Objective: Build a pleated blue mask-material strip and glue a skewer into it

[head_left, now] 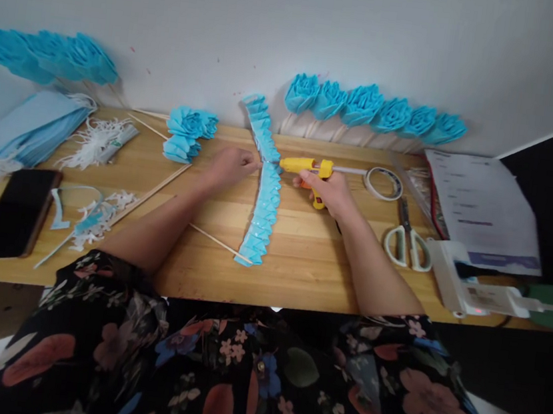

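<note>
A long pleated blue strip [265,209] lies down the middle of the table, its upper end leaning toward the wall. My right hand [331,190] grips a yellow glue gun [298,164], whose nozzle points left at the strip's edge. From the left, my left hand [234,167] pinches at the strip's left edge with its fingers closed, opposite the nozzle. A thin wooden stick [216,240] rests with one end on the strip's lower end.
Finished blue flowers [363,105] on sticks lean against the wall, with others [73,58] at left. Masks [34,130], a phone [16,214] and scraps [99,215] lie left. At right are tape [381,196], scissors [407,240], a power strip [444,274] and papers [483,205].
</note>
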### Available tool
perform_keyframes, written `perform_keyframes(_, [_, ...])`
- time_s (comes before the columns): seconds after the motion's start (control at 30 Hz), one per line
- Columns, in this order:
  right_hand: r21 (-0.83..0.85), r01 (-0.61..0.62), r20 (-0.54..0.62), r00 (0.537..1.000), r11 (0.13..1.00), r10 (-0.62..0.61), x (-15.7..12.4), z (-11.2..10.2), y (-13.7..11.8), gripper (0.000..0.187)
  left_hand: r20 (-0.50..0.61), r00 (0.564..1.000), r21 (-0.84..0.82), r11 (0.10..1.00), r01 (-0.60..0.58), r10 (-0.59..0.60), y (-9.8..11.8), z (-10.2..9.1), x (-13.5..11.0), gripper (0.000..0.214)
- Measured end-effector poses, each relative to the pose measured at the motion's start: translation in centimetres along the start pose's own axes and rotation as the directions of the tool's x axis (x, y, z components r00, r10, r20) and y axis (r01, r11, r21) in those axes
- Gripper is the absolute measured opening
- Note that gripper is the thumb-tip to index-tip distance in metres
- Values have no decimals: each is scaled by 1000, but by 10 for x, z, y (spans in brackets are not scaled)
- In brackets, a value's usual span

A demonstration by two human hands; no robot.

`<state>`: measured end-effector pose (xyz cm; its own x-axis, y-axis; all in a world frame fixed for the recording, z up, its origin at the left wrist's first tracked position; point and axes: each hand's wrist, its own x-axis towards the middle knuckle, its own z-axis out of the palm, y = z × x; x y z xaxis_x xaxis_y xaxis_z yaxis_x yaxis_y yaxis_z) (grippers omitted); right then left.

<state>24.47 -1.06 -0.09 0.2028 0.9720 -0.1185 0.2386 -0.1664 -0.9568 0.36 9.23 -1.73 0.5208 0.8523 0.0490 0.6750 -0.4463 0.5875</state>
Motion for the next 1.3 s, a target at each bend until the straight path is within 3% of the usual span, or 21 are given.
perform_keyframes(0.2, [8, -2, 41, 999, 1000, 1, -3, -6, 10, 40, 27, 999, 125, 991, 39, -43, 7, -2, -1, 39])
perform_keyframes(0.53, [-7, 8, 90, 996, 1000, -8, -6, -7, 8, 44, 46, 995, 159, 984, 77, -85, 12, -4, 0, 42])
perform_keyframes(0.77, [-191, 33, 118, 993, 981, -10, -7, -3, 6, 36, 25, 995, 251, 964, 91, -100, 18, 1, -1, 32])
perform_keyframes(1.03, [-233, 78, 96, 994, 969, -57, -11, 1, -2, 34, 22, 994, 253, 962, 98, -107, 19, 2, -1, 27])
perform_keyframes(1.3, [-219, 54, 91, 995, 974, -35, -8, -11, 1, 31, 12, 995, 285, 955, 87, -95, 18, 4, -2, 29])
